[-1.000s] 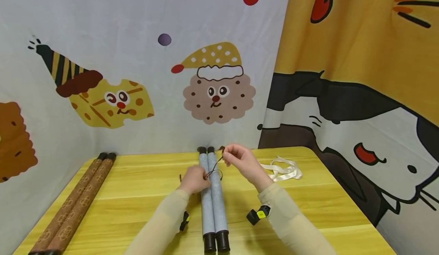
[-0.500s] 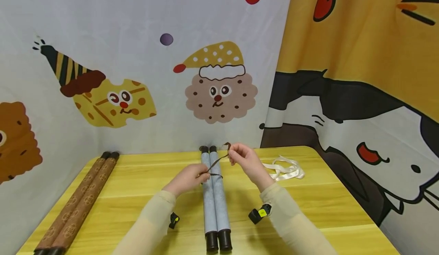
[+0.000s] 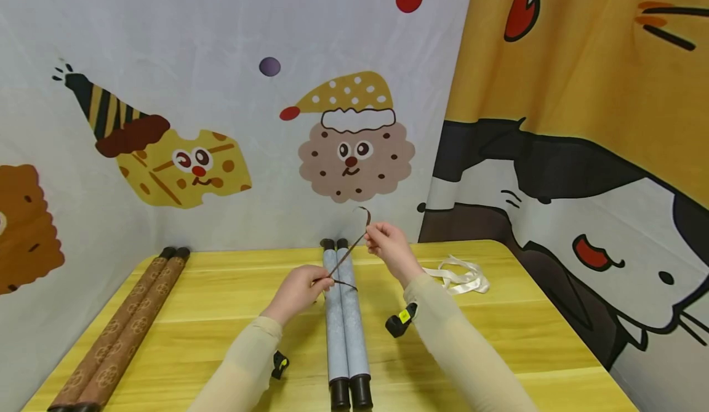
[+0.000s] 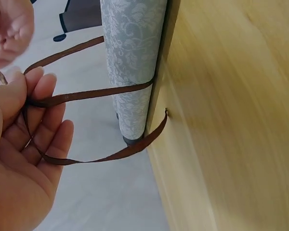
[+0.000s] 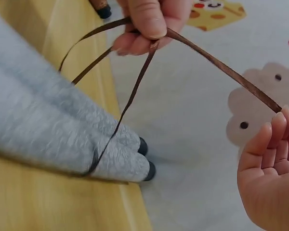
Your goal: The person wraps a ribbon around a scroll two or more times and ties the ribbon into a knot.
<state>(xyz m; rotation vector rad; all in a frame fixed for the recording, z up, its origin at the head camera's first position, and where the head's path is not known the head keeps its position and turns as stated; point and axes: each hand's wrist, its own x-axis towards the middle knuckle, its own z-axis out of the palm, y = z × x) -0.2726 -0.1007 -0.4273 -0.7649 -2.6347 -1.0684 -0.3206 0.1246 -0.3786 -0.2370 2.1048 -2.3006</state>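
Before you, two pale blue-grey, floral-patterned rolls (image 3: 356, 338) with black end caps (image 3: 361, 392) lie side by side in the middle, running near to far. Your left hand (image 3: 298, 289) and right hand (image 3: 392, 250) pinch the flat brown ribbon (image 5: 226, 70) looped around them, stretched straight between.

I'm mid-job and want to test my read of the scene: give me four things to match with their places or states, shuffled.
1. white ribbon
2. brown ribbon
3. brown patterned rolls
4. pale blue rolls

A. pinched by left hand and right hand
B. middle of the table
C. in loops, right of the right hand
D. left side of the table

Pairs: 1-C, 2-A, 3-D, 4-B
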